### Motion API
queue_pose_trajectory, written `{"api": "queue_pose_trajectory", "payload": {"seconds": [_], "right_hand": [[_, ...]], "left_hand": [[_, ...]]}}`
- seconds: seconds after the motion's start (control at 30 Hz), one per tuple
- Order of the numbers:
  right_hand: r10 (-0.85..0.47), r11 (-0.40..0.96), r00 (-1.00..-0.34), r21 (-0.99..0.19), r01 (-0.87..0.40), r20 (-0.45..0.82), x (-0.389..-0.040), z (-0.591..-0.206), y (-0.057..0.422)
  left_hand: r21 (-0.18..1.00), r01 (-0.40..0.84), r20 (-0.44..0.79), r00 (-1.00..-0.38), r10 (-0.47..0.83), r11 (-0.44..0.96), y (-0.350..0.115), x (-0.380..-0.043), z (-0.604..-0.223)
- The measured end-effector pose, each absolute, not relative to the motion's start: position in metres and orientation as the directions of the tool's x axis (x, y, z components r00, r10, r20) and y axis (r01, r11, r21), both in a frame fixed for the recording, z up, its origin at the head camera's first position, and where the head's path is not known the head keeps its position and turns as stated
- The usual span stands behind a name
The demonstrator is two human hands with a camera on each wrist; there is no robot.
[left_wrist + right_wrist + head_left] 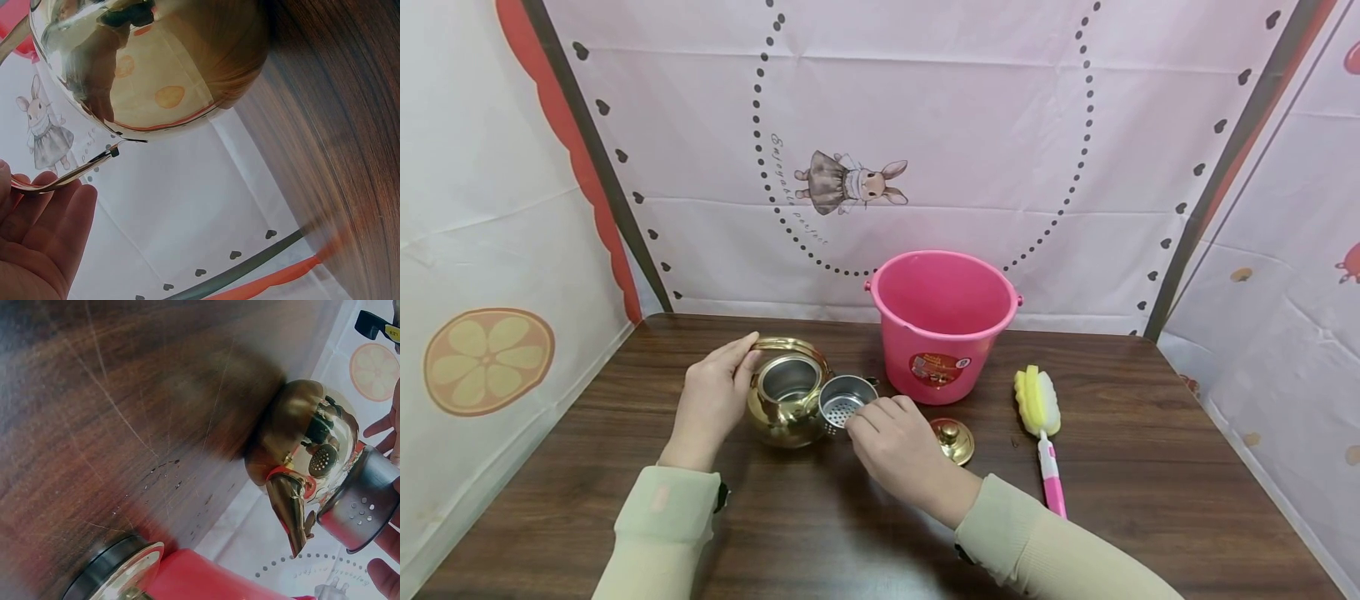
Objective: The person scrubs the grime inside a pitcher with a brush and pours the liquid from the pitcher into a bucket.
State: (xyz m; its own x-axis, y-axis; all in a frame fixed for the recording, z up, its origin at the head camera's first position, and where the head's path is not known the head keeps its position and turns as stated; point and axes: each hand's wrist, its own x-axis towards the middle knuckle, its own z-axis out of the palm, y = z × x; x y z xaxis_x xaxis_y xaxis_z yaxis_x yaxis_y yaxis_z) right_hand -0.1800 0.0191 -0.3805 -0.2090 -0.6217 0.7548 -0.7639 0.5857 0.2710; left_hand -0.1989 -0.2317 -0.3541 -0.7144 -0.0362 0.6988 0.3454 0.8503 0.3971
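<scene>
A shiny gold teapot [778, 423] stands uncovered on the table, its steel inside showing. My left hand [713, 398] pinches its raised handle [78, 172] between thumb and fingers, on the left of the pot. In my right hand [898, 446] is a steel tea strainer [842, 404] with a perforated bottom, gripped by the rim. The strainer is outside the pot, tilted just right of its opening, and overlaps the spout side in the head view. From the right wrist, the strainer [359, 500] shows close beside the pot's body, above the spout [287, 509]. A gold lid [957, 440] lies behind my right hand, partly hidden.
Behind the lid stands a pink bucket [898, 358] with a red label. To the right lies a yellow and white sponge brush [1039, 404] with a pink and white handle. Printed cloth [1000, 108] walls the table's back and both sides.
</scene>
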Motion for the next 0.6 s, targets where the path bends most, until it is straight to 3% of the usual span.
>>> {"api": "queue_pose_trajectory", "payload": {"seconds": [0.6], "right_hand": [[-0.622,0.591,-0.219,0.268,-0.761,0.752,-0.1813,-0.3856,0.0233]], "left_hand": [[0.414,0.329,0.674,-0.737,-0.043,0.849,-0.2321,-0.1988,-0.3531]]}}
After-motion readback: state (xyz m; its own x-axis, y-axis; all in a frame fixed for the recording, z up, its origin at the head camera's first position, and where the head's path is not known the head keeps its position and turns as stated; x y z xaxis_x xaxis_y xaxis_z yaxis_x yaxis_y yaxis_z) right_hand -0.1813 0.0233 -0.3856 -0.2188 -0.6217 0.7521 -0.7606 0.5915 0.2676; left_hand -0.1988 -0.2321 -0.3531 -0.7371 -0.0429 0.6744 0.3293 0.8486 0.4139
